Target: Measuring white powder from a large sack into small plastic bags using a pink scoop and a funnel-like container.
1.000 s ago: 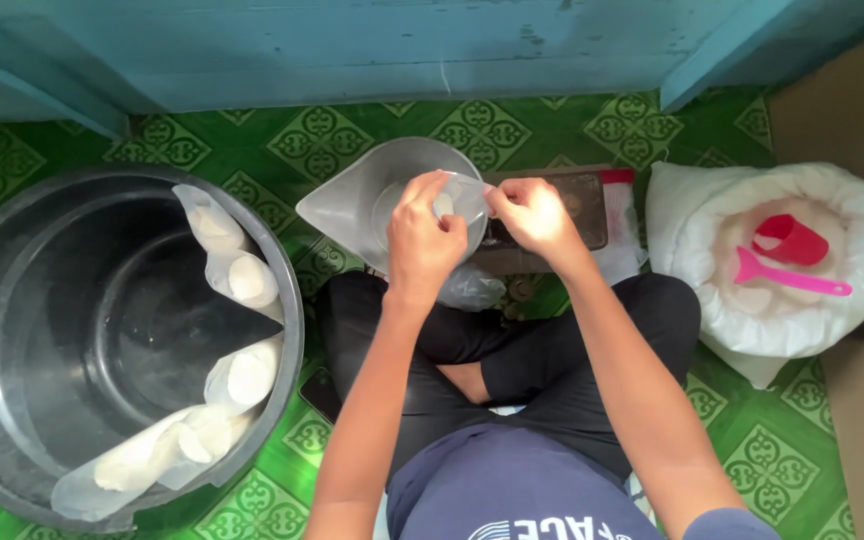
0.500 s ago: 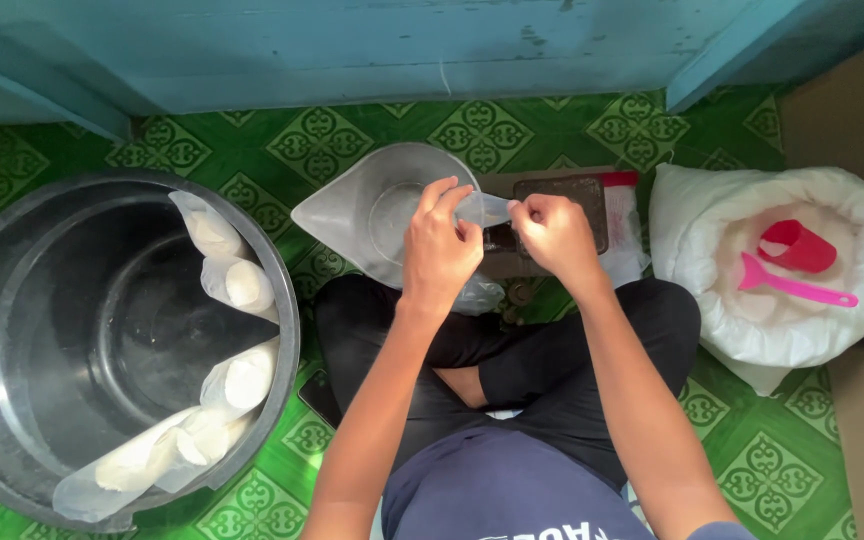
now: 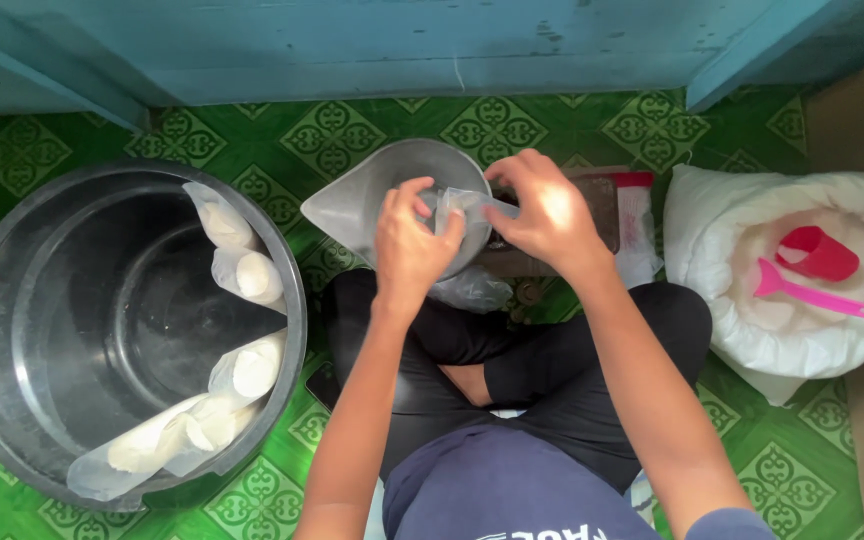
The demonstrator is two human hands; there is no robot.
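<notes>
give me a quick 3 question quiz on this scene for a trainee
1. True or false: both hands hold the small clear plastic bag over the grey scoop-shaped funnel.
2. Where does the pink scoop lie?
A. in the black tub
B. in the white sack of powder
C. on the person's lap
3. Fill in: the filled bags lean against the inner wall of the ______.

Key
1. True: the left hand and right hand pinch the bag between their fingers.
2. B: it rests on the white powder in the open white sack, with a red cup beside it.
3. black tub.
</notes>
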